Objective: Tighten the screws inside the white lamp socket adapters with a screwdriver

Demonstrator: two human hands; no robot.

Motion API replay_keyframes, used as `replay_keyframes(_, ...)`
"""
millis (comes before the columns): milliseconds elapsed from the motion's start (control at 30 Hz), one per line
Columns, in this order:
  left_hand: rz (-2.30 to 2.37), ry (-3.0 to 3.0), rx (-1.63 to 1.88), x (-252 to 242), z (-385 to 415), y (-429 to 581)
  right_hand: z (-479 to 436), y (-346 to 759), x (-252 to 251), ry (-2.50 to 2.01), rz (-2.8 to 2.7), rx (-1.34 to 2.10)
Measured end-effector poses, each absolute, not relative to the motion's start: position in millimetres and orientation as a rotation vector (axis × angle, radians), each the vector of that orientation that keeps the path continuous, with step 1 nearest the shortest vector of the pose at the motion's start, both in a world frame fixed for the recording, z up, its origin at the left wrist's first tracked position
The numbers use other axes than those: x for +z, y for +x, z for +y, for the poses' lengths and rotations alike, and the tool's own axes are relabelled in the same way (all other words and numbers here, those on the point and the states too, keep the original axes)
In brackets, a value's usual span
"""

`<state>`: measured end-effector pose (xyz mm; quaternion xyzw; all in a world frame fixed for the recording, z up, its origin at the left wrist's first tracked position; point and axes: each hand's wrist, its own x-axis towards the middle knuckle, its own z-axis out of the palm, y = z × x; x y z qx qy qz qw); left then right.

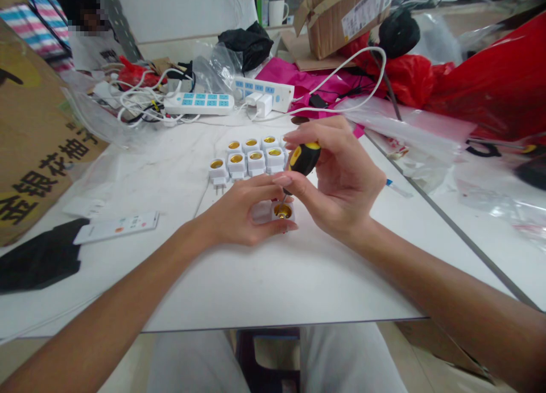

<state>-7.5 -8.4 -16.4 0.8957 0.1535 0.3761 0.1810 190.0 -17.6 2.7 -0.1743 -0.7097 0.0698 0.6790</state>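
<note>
My left hand (243, 211) grips a white plug-in lamp socket (282, 212) near the middle of the white table, its brass-coloured opening facing up. My right hand (341, 177) is closed around a short screwdriver (304, 157) with a black and yellow handle. The thin shaft points down into the socket's opening; whether its tip sits on a screw I cannot make out. Just beyond my hands stand several more white lamp sockets (236, 164) in rows, gold openings up, the nearest left one showing its plug pins. My right hand hides part of this group.
Two power strips (200, 102) and tangled white cables lie along the back. A cardboard box (341, 20) and red plastic bags (490, 80) fill the back right. At left are a large carton (38, 131), a white card (117, 227) and a black sheet (42, 256). A person (91, 37) is behind.
</note>
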Motion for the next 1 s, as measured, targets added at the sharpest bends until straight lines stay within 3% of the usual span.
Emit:
replay_keyframes(200,0.443,2.521,1.005,-13.3,-9.0,-6.5,-23.0,188.4,5.3,-0.540,-1.557,0.266)
replay_keyframes(500,0.462,2.488,0.977,-12.1,-9.1,-6.2,-28.6,186.6,4.9,-0.421,-1.601,0.507)
replay_keyframes(800,0.462,2.509,1.017,-15.9,-8.7,-6.9,-23.2,185.5,-11.4,-0.440,-1.611,0.227)
replay_keyframes(1000,0.483,2.510,1.008,-17.1,-6.6,-6.2,-24.0,182.6,-9.6,-0.533,-1.550,0.303)
